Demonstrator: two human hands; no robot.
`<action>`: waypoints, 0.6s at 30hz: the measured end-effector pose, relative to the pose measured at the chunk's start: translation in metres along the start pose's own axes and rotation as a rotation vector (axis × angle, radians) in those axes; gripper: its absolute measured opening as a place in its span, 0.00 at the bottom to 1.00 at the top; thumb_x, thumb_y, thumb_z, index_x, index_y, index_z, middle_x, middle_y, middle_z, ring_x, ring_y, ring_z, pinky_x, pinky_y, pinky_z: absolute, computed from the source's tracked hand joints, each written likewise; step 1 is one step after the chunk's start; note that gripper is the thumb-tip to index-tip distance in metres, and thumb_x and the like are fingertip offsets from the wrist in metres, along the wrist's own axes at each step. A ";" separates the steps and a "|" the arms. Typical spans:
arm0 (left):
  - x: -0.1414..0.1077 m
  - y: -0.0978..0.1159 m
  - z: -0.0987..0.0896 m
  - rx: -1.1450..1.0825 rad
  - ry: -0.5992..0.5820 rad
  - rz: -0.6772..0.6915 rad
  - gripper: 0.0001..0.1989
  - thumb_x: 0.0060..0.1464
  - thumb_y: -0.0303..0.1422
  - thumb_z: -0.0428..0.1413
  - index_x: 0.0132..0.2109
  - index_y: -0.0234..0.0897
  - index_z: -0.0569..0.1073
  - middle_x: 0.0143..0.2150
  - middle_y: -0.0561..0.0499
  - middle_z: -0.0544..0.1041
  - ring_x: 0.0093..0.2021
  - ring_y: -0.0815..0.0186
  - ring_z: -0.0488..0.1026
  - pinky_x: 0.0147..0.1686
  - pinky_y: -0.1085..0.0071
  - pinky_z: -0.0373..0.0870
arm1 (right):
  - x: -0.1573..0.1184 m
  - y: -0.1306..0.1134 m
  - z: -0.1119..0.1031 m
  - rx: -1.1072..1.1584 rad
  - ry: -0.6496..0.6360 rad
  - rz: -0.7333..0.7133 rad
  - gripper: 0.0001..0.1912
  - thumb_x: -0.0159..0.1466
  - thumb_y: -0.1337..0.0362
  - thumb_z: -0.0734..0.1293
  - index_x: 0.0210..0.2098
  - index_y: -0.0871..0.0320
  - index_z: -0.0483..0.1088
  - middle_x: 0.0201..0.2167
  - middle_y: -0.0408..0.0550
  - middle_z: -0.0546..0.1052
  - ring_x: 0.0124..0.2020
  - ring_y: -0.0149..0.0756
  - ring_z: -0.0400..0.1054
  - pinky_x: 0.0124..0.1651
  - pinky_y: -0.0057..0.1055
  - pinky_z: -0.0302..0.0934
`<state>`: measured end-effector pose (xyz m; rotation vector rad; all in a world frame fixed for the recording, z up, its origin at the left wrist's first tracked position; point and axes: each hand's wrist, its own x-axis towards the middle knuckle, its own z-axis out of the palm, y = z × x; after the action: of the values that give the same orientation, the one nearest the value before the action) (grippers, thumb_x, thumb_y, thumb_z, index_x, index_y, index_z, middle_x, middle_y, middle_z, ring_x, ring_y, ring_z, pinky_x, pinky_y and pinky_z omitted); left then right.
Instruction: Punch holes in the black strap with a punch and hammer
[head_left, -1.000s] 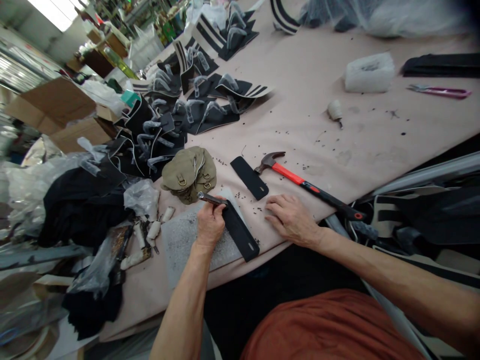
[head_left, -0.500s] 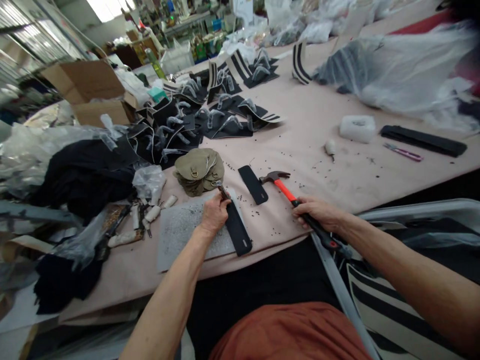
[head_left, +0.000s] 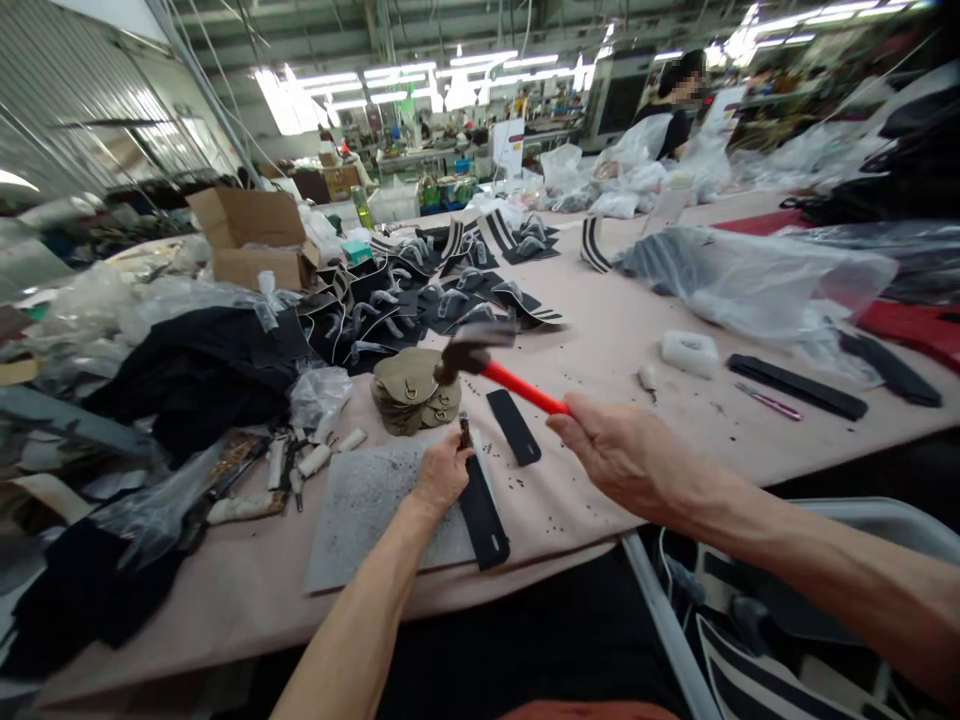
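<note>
My right hand (head_left: 611, 450) is wrapped round the orange handle of a claw hammer (head_left: 525, 385), raised so its blurred head hangs above and near my left hand. Closed round a short metal punch (head_left: 464, 430), my left hand (head_left: 442, 470) holds it upright at the top end of a black strip (head_left: 484, 515). That strip lies along the right edge of a grey, pitted board (head_left: 375, 510). A second black strip (head_left: 514, 427) rests on the cloth to the right. Behind the punch sits a stack of olive fabric pieces (head_left: 415, 390) with metal D-rings.
Black pieces with plastic-wrapped handles (head_left: 390, 300) are heaped farther back, beside a cardboard box (head_left: 255, 235). White-wrapped tools (head_left: 311, 460) lie left of the board. At right are a white roll (head_left: 688, 353), purple snips (head_left: 769, 401) and a plastic-covered bundle (head_left: 750, 265). A person (head_left: 667, 105) is at the back.
My right hand has lifted the hammer up and left, toward the punch. My left hand still grips the punch on the strip. The head view has tilted upward.
</note>
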<state>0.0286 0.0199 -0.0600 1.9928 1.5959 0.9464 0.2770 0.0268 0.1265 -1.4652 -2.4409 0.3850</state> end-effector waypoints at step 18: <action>-0.001 -0.006 0.001 0.001 -0.008 -0.002 0.07 0.57 0.22 0.51 0.42 0.35 0.69 0.37 0.45 0.75 0.38 0.54 0.75 0.40 0.65 0.71 | 0.023 -0.020 -0.035 0.066 0.059 -0.114 0.17 0.70 0.56 0.57 0.28 0.58 0.60 0.16 0.42 0.60 0.15 0.28 0.48 0.20 0.29 0.37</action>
<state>0.0251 0.0201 -0.0649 1.9921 1.5942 0.9364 0.2627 0.0411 0.1686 -1.2854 -2.4269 0.3885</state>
